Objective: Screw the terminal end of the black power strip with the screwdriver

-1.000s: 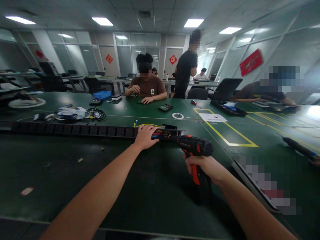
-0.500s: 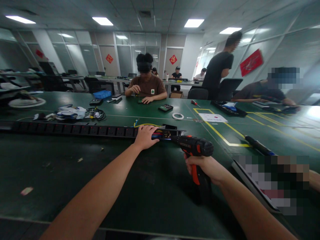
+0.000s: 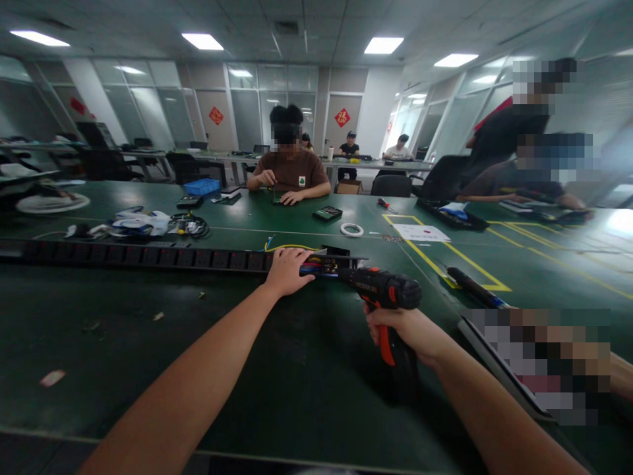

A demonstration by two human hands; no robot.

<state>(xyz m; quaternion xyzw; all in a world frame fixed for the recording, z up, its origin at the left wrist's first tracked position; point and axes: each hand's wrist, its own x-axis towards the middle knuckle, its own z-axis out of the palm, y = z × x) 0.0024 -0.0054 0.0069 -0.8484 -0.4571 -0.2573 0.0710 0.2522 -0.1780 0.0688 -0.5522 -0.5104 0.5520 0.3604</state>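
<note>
A long black power strip point(image 3: 198, 259) with a row of sockets lies across the green table. My left hand point(image 3: 287, 272) is wrapped over it near its right end, thumb toward me. Beside that hand the end of the strip is uncovered, showing red and blue wires point(image 3: 312, 265) and a small terminal part point(image 3: 330, 266). My right hand point(image 3: 395, 323) grips a black and orange cordless drill point(image 3: 388, 288) by its handle. The drill's nose points left at the strip's end; whether its tip touches is too small to tell. Yellow and blue wires point(image 3: 291, 247) stick out behind my left hand.
Behind the strip are a white tape roll point(image 3: 352, 229), a small black device point(image 3: 327, 213), a cable bundle point(image 3: 190, 226) and a blue basket point(image 3: 202, 187). At right a co-worker's hand holds a dark pen-shaped tool point(image 3: 477, 288) above a tray point(image 3: 504, 366). Another person point(image 3: 291, 168) sits opposite.
My hands, the drill and the strip stay almost still. The co-worker's dark tool at right has shifted left. A standing person in the background has moved right.
</note>
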